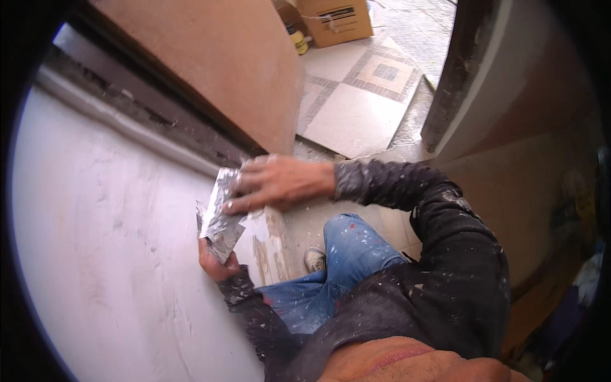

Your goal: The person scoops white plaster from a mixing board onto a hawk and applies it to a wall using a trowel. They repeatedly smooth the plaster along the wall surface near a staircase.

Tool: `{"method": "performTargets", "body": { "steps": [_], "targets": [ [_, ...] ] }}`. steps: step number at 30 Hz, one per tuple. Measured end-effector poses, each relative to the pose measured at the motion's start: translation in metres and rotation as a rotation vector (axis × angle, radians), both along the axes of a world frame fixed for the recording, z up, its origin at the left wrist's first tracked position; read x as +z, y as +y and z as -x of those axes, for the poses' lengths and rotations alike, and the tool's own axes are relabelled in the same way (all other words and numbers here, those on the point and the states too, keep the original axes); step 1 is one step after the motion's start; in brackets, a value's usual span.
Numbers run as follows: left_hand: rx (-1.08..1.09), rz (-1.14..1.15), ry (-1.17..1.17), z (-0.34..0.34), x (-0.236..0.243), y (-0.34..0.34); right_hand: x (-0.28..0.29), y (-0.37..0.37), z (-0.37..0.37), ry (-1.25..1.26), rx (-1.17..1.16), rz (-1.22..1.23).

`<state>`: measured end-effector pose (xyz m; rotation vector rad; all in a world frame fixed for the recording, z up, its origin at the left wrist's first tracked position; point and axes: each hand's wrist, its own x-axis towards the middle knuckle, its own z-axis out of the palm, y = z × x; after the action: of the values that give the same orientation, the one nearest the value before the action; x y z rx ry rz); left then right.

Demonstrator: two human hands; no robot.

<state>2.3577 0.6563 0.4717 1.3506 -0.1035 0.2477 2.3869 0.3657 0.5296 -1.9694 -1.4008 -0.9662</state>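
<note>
My right hand (273,181) reaches across from the right, its fingers pressed over a broad flat metal putty blade (220,198). Just below it, my left hand (218,262) is closed round a second, smeared putty blade (224,242). The two blades overlap in view; whether they touch I cannot tell. Both are beside the white-coated wall (121,229), which carries streaks and rough patches. Any handles are hidden, and the right hand is slightly blurred. Paint specks cover both dark sleeves.
A brown door or panel (216,57) rises ahead, next to a dark frame (146,108). Past the opening are patterned floor tiles (356,114), a cardboard box (336,22) and a yellow container (297,41). Another wall edge (471,95) stands right. My shoe (314,259) is below.
</note>
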Motion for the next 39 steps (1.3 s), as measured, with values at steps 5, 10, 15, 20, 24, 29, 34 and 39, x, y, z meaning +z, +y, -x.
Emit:
{"method": "performTargets", "body": {
  "steps": [5,10,15,20,24,29,34,39],
  "targets": [
    [-0.044,0.163,0.049,0.007,-0.014,-0.049,-0.042,0.009,0.018,0.079,-0.056,0.149],
    [-0.068,0.477,0.31,0.003,-0.01,-0.038,-0.058,-0.029,0.003,0.064,-0.162,0.328],
    [-0.167,0.322,0.25,0.002,0.01,-0.016,-0.033,-0.068,-0.011,0.419,-0.147,0.28],
    [-0.355,0.311,0.236,-0.007,0.047,-0.026,0.033,-0.065,-0.002,0.108,-0.239,0.329],
    [-0.352,0.182,0.237,-0.002,0.053,-0.036,0.037,-0.047,0.001,0.053,-0.253,0.385],
    [-0.355,0.047,0.182,-0.015,0.034,-0.013,0.036,-0.028,0.002,0.115,-0.085,0.443],
    [-0.312,0.437,0.253,-0.012,0.031,0.012,0.03,-0.022,0.001,0.391,0.018,0.323],
    [-0.215,0.47,0.344,-0.019,-0.01,0.004,0.016,0.018,-0.032,0.412,0.036,-0.251]
  ]
}}
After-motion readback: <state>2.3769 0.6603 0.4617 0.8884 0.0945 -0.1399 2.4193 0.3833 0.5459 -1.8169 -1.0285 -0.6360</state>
